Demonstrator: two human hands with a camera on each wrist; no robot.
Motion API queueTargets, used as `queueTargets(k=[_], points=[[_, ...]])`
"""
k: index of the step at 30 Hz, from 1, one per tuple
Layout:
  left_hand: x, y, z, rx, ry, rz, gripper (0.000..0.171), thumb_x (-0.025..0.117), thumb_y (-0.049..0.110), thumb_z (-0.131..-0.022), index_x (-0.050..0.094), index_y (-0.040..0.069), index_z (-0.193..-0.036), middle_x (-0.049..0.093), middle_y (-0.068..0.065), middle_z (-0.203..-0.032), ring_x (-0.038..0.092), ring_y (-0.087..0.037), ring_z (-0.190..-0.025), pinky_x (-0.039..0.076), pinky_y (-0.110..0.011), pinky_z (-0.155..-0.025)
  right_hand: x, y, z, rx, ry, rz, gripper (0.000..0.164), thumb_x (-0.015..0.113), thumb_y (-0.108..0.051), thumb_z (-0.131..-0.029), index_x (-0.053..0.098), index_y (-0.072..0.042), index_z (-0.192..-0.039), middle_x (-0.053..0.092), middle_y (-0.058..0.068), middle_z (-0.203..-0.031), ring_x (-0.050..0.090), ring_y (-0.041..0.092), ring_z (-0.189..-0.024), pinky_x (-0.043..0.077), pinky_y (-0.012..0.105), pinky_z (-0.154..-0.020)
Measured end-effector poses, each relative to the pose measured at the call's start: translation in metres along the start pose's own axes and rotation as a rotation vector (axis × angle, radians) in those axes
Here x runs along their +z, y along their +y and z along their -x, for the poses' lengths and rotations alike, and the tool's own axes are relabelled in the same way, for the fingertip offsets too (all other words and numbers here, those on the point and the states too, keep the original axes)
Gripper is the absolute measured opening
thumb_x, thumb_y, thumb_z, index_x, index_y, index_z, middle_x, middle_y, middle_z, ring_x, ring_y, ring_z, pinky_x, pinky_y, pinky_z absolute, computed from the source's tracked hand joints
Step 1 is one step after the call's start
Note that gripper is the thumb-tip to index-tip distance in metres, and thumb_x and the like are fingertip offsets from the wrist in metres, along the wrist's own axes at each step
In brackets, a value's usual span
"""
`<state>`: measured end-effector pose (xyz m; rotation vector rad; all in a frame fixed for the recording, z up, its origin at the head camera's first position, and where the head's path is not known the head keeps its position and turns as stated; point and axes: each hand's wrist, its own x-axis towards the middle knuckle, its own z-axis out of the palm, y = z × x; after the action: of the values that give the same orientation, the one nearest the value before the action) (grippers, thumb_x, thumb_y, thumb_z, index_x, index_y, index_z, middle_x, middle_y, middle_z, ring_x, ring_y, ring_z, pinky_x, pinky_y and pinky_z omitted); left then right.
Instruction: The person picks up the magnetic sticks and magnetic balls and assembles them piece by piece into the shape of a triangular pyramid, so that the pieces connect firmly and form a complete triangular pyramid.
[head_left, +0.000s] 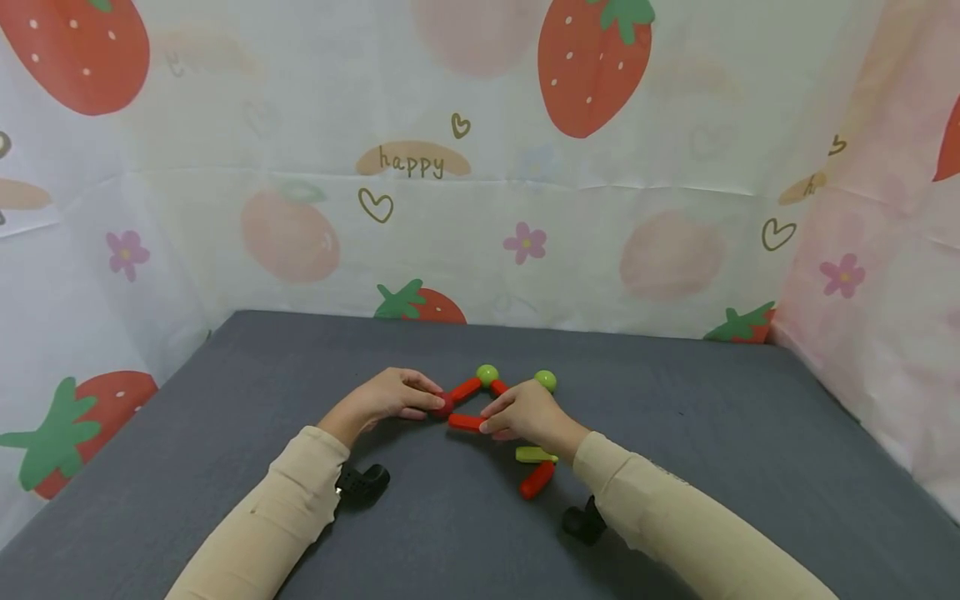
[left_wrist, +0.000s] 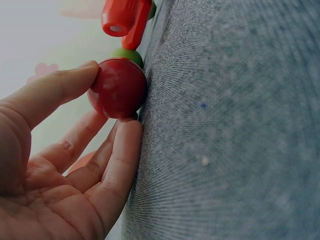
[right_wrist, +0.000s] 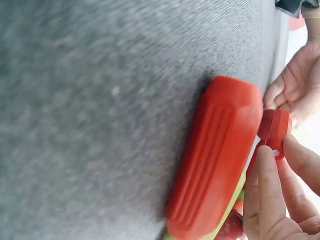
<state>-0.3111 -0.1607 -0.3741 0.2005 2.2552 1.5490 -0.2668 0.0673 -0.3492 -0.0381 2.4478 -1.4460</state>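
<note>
At the middle of the table, my left hand holds a glossy red ball between thumb and fingers; the left wrist view shows the ball low by the cloth. My right hand pinches a ridged red rod, which has a pale round dot on its end. That rod's far end points at the red ball; whether they touch I cannot tell. Behind, another red rod runs from the red ball to a green ball. A further red rod slants from there, partly behind my right hand.
A second green ball lies beyond my right hand. Nearer me are a yellow-green rod and a loose red rod, large in the right wrist view. Another red ball shows there. Printed curtains surround the grey table.
</note>
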Motion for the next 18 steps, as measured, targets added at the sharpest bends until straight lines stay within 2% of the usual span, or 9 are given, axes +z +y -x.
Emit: queueTargets(k=[9,18], points=[[-0.0005,0.0006,0.0017,0.003,-0.004,0.011,0.035,0.073,0.014,-0.091,0.066,-0.002,-0.121,0.064,-0.018,-0.127,0.067,-0.015,-0.102,0.059,-0.033,-0.091,-0.0024,-0.0016,-0.0001,-0.044,0.045,0.032,0.014,0.078,-0.001,-0.082,0.078,0.001,-0.095,0.073,0.014,-0.104,0.074,0.019,-0.079,0.063,0.034,-0.076],[-0.0011,-0.0001,0.001,0.012,-0.013,0.0,0.036,0.072,0.015,-0.091,0.066,-0.003,-0.121,0.064,-0.017,-0.126,0.067,-0.014,-0.1,0.059,-0.033,-0.091,0.002,-0.004,-0.0031,-0.058,0.088,0.072,0.012,0.079,-0.001,-0.081,0.079,0.002,-0.093,0.075,0.014,-0.102,0.072,0.016,-0.075,0.063,0.032,-0.073]])
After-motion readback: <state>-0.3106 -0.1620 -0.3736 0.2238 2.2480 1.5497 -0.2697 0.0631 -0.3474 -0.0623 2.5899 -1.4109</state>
